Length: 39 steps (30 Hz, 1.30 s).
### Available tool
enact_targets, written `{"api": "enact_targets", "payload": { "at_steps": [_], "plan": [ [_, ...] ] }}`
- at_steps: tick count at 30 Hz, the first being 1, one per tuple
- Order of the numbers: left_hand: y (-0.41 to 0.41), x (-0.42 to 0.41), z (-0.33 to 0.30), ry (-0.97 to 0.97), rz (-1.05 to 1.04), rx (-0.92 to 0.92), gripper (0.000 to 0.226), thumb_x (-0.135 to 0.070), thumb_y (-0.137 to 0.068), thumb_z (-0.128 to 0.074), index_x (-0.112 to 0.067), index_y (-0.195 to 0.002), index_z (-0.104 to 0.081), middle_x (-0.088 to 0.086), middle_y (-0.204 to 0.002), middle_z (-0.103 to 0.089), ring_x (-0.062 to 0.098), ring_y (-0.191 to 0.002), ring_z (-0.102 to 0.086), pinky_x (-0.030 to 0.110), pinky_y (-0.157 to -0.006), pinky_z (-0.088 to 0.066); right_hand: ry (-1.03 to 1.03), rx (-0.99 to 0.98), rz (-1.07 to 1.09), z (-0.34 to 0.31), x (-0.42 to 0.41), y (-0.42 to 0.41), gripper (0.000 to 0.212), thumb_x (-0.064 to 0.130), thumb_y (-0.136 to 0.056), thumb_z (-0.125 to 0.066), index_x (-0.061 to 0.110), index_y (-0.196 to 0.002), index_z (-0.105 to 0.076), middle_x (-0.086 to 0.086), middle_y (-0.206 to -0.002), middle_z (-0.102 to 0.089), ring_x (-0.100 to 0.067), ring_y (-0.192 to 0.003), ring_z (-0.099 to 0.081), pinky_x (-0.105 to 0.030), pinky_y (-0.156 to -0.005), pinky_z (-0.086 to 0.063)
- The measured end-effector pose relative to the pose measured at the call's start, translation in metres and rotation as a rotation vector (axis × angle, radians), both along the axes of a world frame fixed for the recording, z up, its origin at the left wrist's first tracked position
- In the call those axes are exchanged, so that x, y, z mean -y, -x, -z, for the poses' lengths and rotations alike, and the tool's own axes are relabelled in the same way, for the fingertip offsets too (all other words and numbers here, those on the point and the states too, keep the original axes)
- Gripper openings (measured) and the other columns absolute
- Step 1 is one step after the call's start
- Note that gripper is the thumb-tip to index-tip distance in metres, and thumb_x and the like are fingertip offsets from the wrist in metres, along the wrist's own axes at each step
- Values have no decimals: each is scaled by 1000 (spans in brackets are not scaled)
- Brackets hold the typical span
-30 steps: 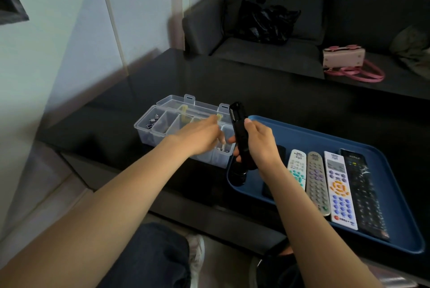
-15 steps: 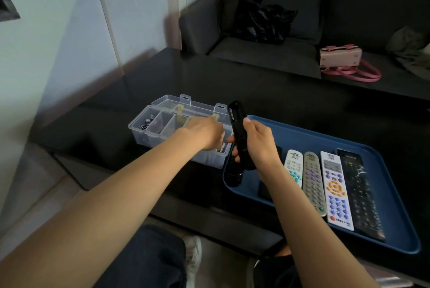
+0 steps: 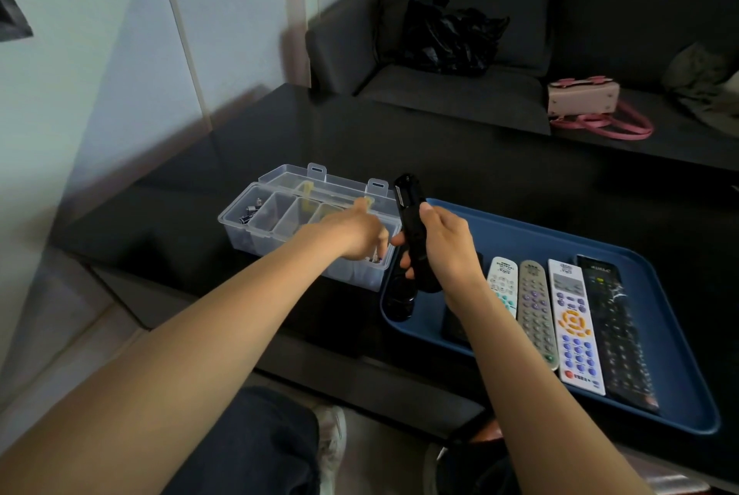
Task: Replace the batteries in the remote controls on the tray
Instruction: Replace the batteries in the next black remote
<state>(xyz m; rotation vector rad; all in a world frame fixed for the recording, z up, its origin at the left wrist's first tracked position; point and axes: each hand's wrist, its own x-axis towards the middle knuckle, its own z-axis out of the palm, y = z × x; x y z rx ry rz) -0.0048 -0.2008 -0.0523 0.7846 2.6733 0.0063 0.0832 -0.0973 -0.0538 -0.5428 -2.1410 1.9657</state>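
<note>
Right hand point(image 3: 444, 242) grips black remote point(image 3: 414, 230) upright; left hand point(image 3: 352, 234), fingers curled, dips into clear box point(image 3: 256, 230)

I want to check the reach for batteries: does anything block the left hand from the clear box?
Nothing visible does. The left hand is already over the open clear box, fingers down in its near-right compartment. The lid is folded back behind.

We see a dim room, lit softly from the upper left, where the wall point(image 3: 72, 66) is palest. The black bench point(image 3: 440, 158) shows a faint sheen but no hard glare. The sofa point(image 3: 600, 14) sinks into shadow. Wide-angle bending curves the edges, the left hand point(image 3: 352, 234) is slightly motion-blurred, and the near forearms look soft
</note>
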Motion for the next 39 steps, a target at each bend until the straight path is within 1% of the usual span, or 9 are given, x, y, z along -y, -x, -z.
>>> {"api": "enact_targets", "payload": {
  "at_steps": [3, 5, 14, 18, 23, 29, 32, 36, 39],
  "plan": [
    [4, 2, 5, -163, -32, 14, 24, -9, -92, -50, -26, -77, -60, 7, -131, -29, 22, -98, -49, 32, -75, -42, 1, 1, -2, 0, 0, 0, 30, 27, -103, -35, 7, -93, -55, -12, -74, -68, -18, -44, -54, -28, -43, -46],
    [8, 5, 9, -238, -8, -13, 6, -17, -87, -57, -19, -87, -62, 7, -121, -37, 20, -101, -46, 29, -74, -37, 2, -1, -5, 1, 1, 1, 30, 27, -103, -35, 7, -94, -55, -12, -74, -67, -18, -45, -54, -28, -44, -46],
    [5, 19, 6, -277, 220, -7, 14, -16, -85, -60, -25, -75, -64, -12, -92, -48, 13, -114, -41, 23, -83, -31, -11, 10, -2, 3, 3, 2, 31, 27, -102, -36, 10, -85, -55, -12, -73, -68, -18, -42, -54, -24, -40, -44],
    [3, 20, 3, -274, 231, -4, 13, -18, -78, -68, -26, -73, -60, -16, -68, -45, 1, -69, -45, 20, -60, -31, -26, 21, -3, 3, 3, 3, 30, 28, -102, -36, 8, -89, -56, -12, -75, -69, -18, -45, -55, -26, -42, -46],
    [3, 18, 6, -322, 231, -8, 12, -18, -77, -70, -24, -73, -59, -15, -69, -54, -2, -67, -49, 22, -61, -37, -35, 28, 5, 3, 3, 3, 31, 29, -102, -37, 8, -88, -55, -20, -83, -69, -20, -46, -55, -26, -42, -46],
    [5, 26, 5, -835, 3, 31, 7, -19, -85, -65, -18, -92, -64, -9, -86, -62, -1, -76, -55, 14, -65, -37, 13, 31, -7, 1, 4, 1, 31, 27, -103, -34, 12, -86, -56, -16, -79, -68, -20, -46, -53, -28, -43, -46],
    [3, 25, 7, -1130, -197, 54, 3, -23, -89, -60, -21, -89, -62, -8, -86, -62, 5, -81, -56, 19, -70, -41, 59, 35, -3, 1, 3, 1, 33, 27, -103, -33, 11, -86, -56, -14, -75, -66, -20, -46, -52, -28, -44, -45],
    [-3, 17, 7, -1398, -504, 241, 7, -30, -93, -53, -24, -89, -55, -7, -82, -57, 2, -62, -48, 14, -50, -34, 99, 35, 0, 2, 1, 0, 33, 27, -103, -33, 6, -92, -56, -11, -72, -67, -19, -46, -52, -27, -44, -45],
    [-5, 12, 4, -1514, -545, 301, 20, -23, -97, -46, -14, -103, -62, -4, -78, -61, -4, -45, -47, 9, -39, -30, 124, 34, -8, 4, -1, 0, 33, 27, -103, -33, 5, -96, -56, -10, -71, -67, -18, -46, -52, -27, -45, -45]
  ]
}}
